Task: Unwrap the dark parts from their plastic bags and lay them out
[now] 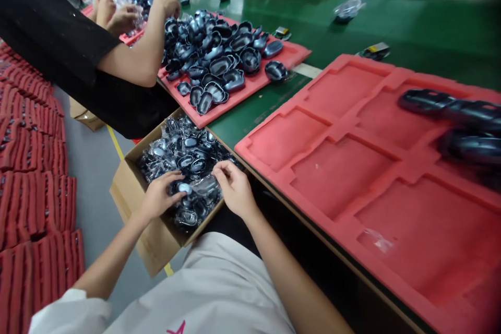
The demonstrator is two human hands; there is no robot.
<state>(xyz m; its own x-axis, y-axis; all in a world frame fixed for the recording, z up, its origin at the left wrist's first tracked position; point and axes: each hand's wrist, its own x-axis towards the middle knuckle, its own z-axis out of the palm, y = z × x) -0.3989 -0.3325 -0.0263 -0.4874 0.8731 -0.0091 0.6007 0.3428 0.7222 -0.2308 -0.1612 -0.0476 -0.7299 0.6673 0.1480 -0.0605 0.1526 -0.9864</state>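
Note:
An open cardboard box (135, 214) in front of me is filled with dark blue, glossy plastic shells (198, 159), many in clear bags. Inside its near part, my left hand (162, 195) curls its thumb and fingers around a shiny blue shell (183, 188). My right hand (237, 188) is at the box's right side, thumb and forefinger pinched on the edge of a clear plastic bag (205, 185). The bag stretches between both hands. Parts of the left fingertips are hidden among the shells.
A red foam tray (289, 177) with recesses lies to my right, with stacked dark shells (454, 107). Another red tray (223, 107) bears a heap of shells on the green bench (258, 107). A co-worker's arm (136, 60) reaches across at left. Red trays (35, 198) stand stacked on the floor.

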